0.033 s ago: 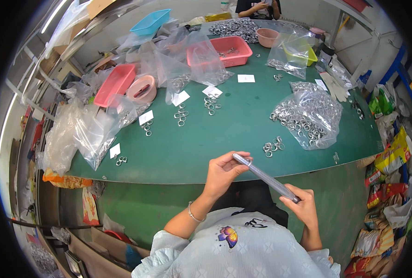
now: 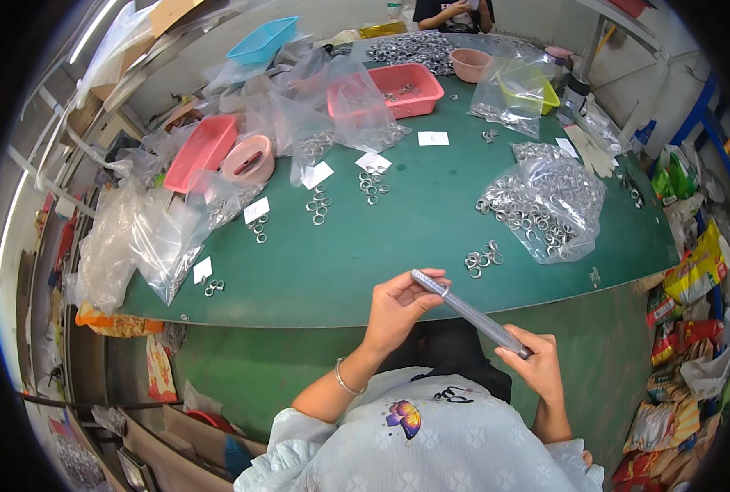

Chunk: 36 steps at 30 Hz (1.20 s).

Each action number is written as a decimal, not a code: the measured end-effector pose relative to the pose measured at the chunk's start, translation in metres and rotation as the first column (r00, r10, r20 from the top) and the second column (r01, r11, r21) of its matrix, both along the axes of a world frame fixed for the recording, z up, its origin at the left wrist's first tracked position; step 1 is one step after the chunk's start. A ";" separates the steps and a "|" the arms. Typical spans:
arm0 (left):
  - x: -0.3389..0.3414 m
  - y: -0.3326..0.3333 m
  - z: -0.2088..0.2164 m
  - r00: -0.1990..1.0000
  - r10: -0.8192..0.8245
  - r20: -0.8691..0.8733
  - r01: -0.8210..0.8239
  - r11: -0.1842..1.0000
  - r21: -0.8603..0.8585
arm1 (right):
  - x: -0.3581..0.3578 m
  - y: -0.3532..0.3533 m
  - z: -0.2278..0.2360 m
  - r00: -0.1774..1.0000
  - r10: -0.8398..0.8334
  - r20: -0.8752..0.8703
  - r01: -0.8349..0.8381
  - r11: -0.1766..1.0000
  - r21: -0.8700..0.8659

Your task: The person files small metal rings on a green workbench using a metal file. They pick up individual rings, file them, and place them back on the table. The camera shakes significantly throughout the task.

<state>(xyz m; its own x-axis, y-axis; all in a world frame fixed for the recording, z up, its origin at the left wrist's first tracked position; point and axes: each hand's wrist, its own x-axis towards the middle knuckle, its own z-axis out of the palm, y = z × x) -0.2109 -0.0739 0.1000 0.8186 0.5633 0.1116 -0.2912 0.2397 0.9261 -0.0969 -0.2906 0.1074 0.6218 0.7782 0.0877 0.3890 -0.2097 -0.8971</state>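
Apparently pinching a metal ring (image 2: 445, 290) with left fingers (image 2: 425, 304) around a grey ring mandrel (image 2: 476, 319), slanting it down-right below frame centre, gripping its lower end with right fingers (image 2: 537, 343).

Even, fairly bright indoor light, with a fluorescent tube (image 2: 93, 31) glowing white at upper left, puts small glints on the metal rings (image 2: 537, 225) and pale glare on the clear plastic bags (image 2: 161, 250), while fisheye distortion bows the green tabletop (image 2: 349, 262) and black vignetting swallows the corners.
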 end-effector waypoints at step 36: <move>0.047 0.037 -0.020 0.909 -0.409 0.077 0.415 0.877 -0.240 | -0.012 0.051 0.019 0.963 -0.270 0.019 0.270 0.959 -0.087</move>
<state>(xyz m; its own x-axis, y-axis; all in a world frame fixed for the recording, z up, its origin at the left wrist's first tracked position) -0.1640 -0.0365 0.0800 0.9817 0.1870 0.0353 -0.1362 0.5613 0.8163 -0.1086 -0.2393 0.1263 0.8095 0.5862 0.0318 0.3133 -0.3855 -0.8679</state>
